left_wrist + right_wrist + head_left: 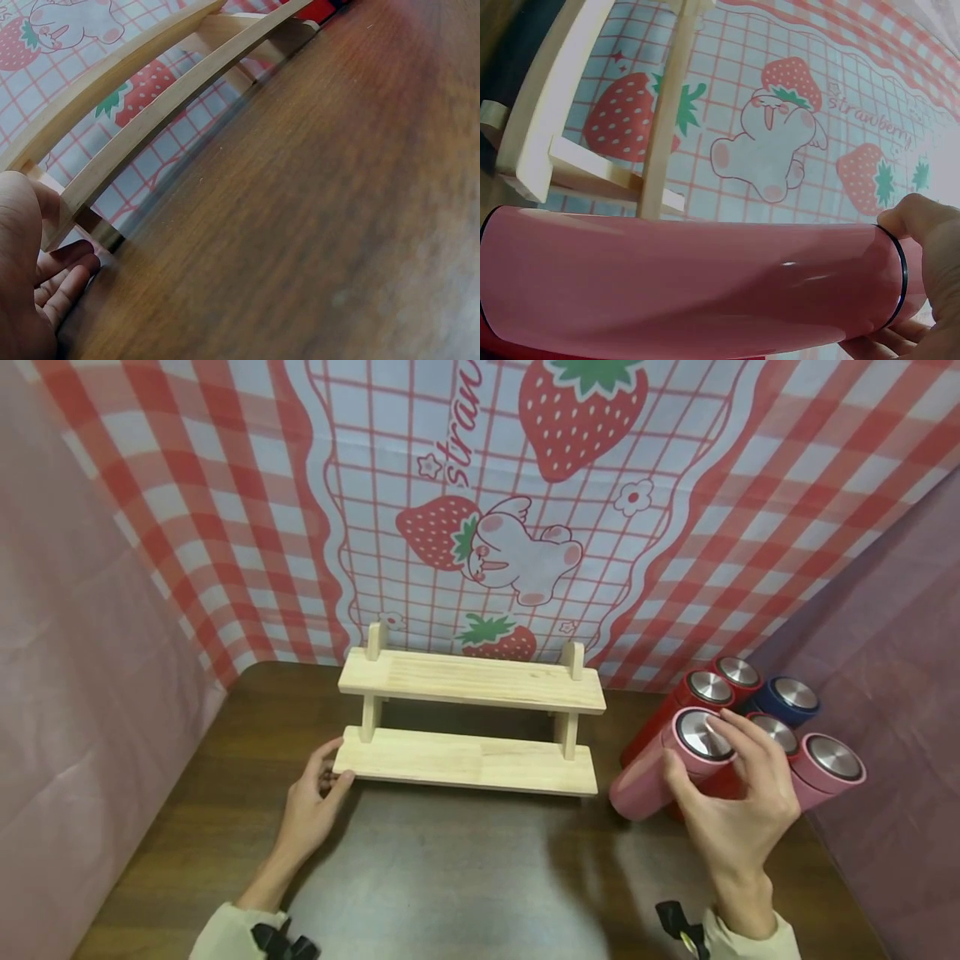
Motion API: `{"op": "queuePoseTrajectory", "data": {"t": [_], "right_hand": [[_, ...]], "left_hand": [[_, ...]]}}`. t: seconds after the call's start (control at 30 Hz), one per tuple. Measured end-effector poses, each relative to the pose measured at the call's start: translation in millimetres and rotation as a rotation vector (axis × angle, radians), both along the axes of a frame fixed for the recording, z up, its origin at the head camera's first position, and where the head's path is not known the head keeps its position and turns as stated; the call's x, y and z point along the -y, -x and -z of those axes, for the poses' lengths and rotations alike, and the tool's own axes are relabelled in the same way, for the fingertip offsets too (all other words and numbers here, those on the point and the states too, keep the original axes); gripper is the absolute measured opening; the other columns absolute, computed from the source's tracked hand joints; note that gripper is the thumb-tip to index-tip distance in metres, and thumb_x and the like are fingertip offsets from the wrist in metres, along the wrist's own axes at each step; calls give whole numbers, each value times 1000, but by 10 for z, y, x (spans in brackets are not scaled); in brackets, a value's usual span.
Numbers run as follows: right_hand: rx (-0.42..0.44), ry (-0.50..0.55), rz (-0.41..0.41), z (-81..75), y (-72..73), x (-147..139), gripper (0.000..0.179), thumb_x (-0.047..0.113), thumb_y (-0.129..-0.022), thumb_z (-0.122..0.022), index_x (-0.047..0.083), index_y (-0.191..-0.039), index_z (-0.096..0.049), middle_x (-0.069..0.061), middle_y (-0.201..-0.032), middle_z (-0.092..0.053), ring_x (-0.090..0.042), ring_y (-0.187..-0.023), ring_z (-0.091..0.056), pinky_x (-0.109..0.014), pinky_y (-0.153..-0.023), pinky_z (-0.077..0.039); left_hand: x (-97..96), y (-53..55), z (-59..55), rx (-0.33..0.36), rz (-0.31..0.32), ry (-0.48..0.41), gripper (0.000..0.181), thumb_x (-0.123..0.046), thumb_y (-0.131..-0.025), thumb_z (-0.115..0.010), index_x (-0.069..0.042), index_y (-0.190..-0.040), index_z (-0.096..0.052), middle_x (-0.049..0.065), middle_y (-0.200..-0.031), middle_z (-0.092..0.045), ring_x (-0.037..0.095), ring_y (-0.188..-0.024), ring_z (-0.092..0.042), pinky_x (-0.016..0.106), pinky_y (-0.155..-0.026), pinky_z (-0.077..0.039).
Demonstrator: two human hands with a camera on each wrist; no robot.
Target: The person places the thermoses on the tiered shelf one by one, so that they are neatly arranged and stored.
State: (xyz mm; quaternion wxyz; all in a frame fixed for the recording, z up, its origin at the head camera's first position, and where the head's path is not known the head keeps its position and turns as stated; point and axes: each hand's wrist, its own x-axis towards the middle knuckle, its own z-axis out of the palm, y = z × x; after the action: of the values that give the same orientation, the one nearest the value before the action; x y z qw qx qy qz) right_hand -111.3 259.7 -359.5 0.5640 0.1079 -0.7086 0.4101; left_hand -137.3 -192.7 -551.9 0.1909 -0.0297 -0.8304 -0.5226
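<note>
A two-tier wooden shelf (465, 764) stands on the table. At the left end of its lower board my left hand (315, 802) grips the corner, thumb at the front edge; the left wrist view shows its other fingers curled under the board (150, 127). My right hand (738, 802) holds a pink thermos (645, 785) by its silver-topped lid, thumb on one side and fingers on the other. The thermos tilts in the head view, and its pink body (690, 285) fills the lower part of the right wrist view.
Behind the held thermos stand several others: red ones (708, 687), a blue one (791, 697) and another pink one (832, 760). A strawberry-print cloth (480, 485) hangs behind the shelf. Pink curtains (82, 635) flank the brown table (450, 860).
</note>
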Motion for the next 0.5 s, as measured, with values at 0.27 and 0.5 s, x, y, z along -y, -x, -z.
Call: {"op": "queuePoseTrajectory", "data": {"t": [0.27,0.5], "right_hand": [[-17,24,-63,-99,69,27,45,12,-74,-92,-12,-110,-81,-33,-118,-76,-17,-113,-70,-16,-96,-56],[-47,45,-128,-247,143,201,46,13,-74,-92,-14,-109,-81,-33,-118,-76,-22,-114,-72,-18,-97,-57]], "left_hand": [[31,35,65,44,2,14,53,-20,-110,-73,-7,-158,-55,13,-107,-76,13,-93,-65,19,-82,-50],[71,77,196,-12,11,4,54,-25,-109,-74,-10,-158,-56,14,-107,-76,9,-92,-65,18,-81,-50]]}}
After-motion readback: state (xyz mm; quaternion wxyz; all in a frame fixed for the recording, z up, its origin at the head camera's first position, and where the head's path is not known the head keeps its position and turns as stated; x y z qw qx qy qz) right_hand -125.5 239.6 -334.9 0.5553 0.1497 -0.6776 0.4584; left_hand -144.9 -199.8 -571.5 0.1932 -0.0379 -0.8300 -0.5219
